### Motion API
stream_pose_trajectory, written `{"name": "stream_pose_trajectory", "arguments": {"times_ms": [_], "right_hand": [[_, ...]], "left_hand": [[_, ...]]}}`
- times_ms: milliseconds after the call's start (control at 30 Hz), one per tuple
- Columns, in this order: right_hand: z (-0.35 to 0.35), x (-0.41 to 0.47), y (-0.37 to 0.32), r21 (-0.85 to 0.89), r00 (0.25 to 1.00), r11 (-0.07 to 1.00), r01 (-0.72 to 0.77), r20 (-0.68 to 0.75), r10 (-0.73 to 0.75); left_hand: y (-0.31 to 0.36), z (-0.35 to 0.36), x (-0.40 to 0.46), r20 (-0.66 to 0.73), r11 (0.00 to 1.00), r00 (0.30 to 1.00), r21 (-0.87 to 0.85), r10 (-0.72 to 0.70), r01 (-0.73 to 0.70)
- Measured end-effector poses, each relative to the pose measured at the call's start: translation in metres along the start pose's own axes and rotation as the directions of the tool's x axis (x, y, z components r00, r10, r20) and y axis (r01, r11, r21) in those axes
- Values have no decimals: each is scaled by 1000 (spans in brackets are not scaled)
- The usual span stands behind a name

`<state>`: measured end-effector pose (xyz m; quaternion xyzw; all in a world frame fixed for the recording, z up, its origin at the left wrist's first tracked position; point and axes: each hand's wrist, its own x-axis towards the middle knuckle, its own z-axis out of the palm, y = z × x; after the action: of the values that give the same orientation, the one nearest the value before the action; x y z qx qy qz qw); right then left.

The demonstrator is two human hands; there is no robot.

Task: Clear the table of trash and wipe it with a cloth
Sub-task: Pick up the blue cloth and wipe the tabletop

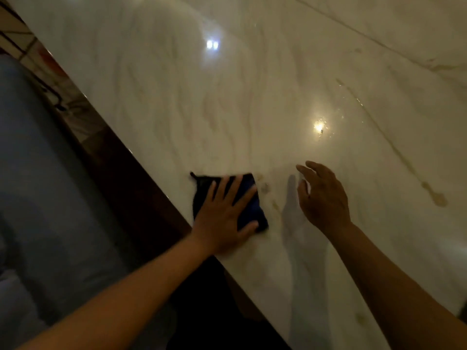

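A folded dark blue cloth point(252, 210) lies flat on the glossy pale marble table point(252, 97), close to its near edge. My left hand point(222, 221) presses down on the cloth with straight, spread fingers. To its right, my right hand point(323, 198) hovers just above the tabletop, its fingers loosely bent and holding nothing. Small wet drops glint on the marble around a light reflection point(319, 126) beyond the right hand.
The table's dark wooden edge point(141, 185) runs diagonally from upper left to bottom centre. Left of it stands a grey-blue upholstered seat point(50, 185), with tiled floor point(75, 107) behind it. A brownish streak point(439, 198) marks the marble at right.
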<state>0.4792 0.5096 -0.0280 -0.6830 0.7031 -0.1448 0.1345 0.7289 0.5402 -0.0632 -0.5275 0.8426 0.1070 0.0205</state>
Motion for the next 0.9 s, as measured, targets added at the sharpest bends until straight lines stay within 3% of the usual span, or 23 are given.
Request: {"name": "stream_pose_trajectory", "arguments": {"times_ms": [133,233,300,400,533,667,700,833,900], "right_hand": [[-22,-55,59,-98,1000,995,4,-8,-5],[-21,-90,99,-178,994,978,106,46,-100],[-16,-94,108,-166,990,976,142,44,-137],[-13,-93,102,-91,996,993,69,-41,-73],[-14,-96,97,-51,999,999,10,-43,-12],[-16,-93,104,-80,999,996,42,-14,-43],[-18,-92,105,-80,998,995,56,-10,-57],[-20,-90,110,-86,997,993,77,-3,-78],[-18,-89,112,-78,997,994,78,-19,-80]], "left_hand": [[-22,-17,74,19,964,964,36,-266,265],[-12,-23,116,3,906,906,23,-423,423],[10,-19,121,-14,919,919,25,-394,394],[76,-1,81,-12,987,987,12,-162,162],[154,23,-20,-21,997,997,-30,71,-72],[135,23,-11,-23,986,986,33,165,-164],[122,18,8,-28,989,990,45,140,-139],[74,-1,84,-2,983,986,71,-169,169],[73,-1,97,-15,968,970,69,-242,242]]}}
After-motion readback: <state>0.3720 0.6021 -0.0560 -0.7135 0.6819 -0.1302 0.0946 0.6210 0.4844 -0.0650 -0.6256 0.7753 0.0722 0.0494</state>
